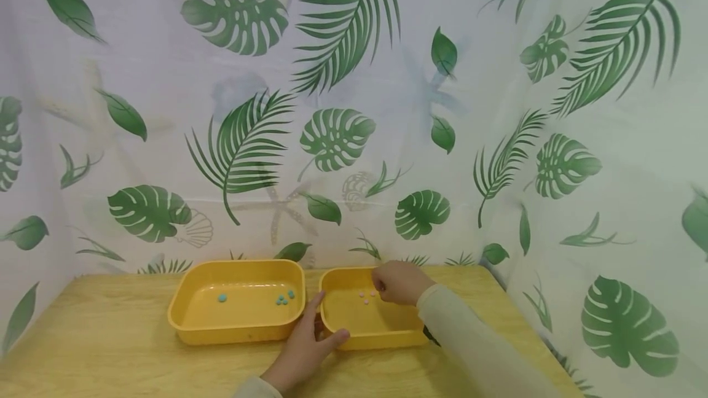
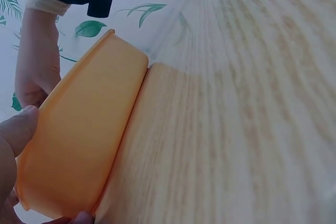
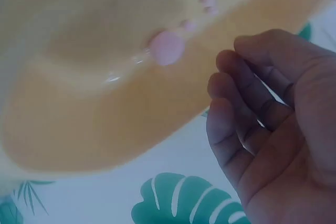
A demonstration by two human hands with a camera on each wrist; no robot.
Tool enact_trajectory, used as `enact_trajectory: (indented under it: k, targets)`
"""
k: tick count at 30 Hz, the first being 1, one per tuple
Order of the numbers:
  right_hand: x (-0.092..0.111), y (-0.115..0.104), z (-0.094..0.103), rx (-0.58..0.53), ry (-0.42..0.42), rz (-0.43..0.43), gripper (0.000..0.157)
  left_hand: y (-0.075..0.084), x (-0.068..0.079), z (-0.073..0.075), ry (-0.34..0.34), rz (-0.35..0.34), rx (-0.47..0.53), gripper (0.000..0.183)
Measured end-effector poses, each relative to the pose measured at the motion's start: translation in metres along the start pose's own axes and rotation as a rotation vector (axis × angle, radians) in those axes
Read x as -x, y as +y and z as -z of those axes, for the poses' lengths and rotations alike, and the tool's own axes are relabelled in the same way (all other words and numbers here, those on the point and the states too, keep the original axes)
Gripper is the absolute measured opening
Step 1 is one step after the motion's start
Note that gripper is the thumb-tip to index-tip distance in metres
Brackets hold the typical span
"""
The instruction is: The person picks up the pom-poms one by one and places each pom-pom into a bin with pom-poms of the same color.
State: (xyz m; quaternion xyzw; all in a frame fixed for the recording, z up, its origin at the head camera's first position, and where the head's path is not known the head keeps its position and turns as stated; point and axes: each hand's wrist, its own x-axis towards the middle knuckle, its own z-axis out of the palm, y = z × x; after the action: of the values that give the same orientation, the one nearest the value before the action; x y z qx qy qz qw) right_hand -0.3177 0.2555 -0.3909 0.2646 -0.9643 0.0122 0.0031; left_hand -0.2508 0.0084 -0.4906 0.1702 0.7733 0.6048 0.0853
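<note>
My left hand (image 1: 303, 344) grips the near left corner of the right-hand yellow tray (image 1: 387, 342). Its thumb lies on the front rim, and its index finger stretches along the left side. In the left wrist view, the thumb (image 2: 20, 128) bends over the edge of the tray (image 2: 89, 114). My right hand (image 1: 401, 282) is over the far right part of the same tray, fingers loosely curled. The right wrist view shows nothing between its fingertips (image 3: 223, 111). Small pink pieces (image 1: 366, 302) lie in this tray; a larger round pink piece (image 3: 167, 48) shows near that hand.
A second yellow tray (image 1: 238, 333) stands just left, with several small blue-green pieces (image 1: 222, 298) in it. Both trays sit on a wood-grain table (image 1: 110, 349). A leaf-patterned white curtain (image 1: 354, 91) hangs behind the table and along its sides.
</note>
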Motion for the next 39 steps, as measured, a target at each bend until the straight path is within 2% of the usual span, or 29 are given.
enact_trajectory:
  k: [3, 8, 14, 21, 28, 33, 39]
  targets:
    - [-0.010, 0.003, -0.010, 0.049, -0.043, -0.001, 0.028, 0.001, 0.002, 0.001, 0.003, 0.012, -0.007, 0.103]
    - [-0.023, 0.006, -0.027, 0.099, -0.061, 0.022, 0.031, 0.002, 0.007, 0.001, 0.008, 0.022, -0.023, 0.101]
    - [-0.028, -0.002, -0.027, 0.102, -0.062, 0.078, 0.035, 0.000, 0.008, 0.000, 0.005, -0.010, -0.001, 0.100]
    - [-0.028, -0.001, -0.029, 0.145, -0.110, 0.057, 0.041, 0.002, 0.010, -0.004, -0.011, -0.010, 0.043, 0.100]
    - [-0.031, 0.009, -0.038, 0.132, -0.132, 0.045, 0.034, 0.003, 0.011, -0.003, -0.015, -0.011, 0.058, 0.101]
    - [-0.027, 0.011, -0.023, 0.044, -0.136, 0.005, 0.029, 0.004, 0.010, -0.001, -0.010, 0.013, 0.048, 0.102]
    - [-0.010, 0.003, 0.012, -0.060, -0.071, 0.007, 0.018, 0.005, 0.007, 0.002, -0.022, 0.036, 0.028, 0.105]
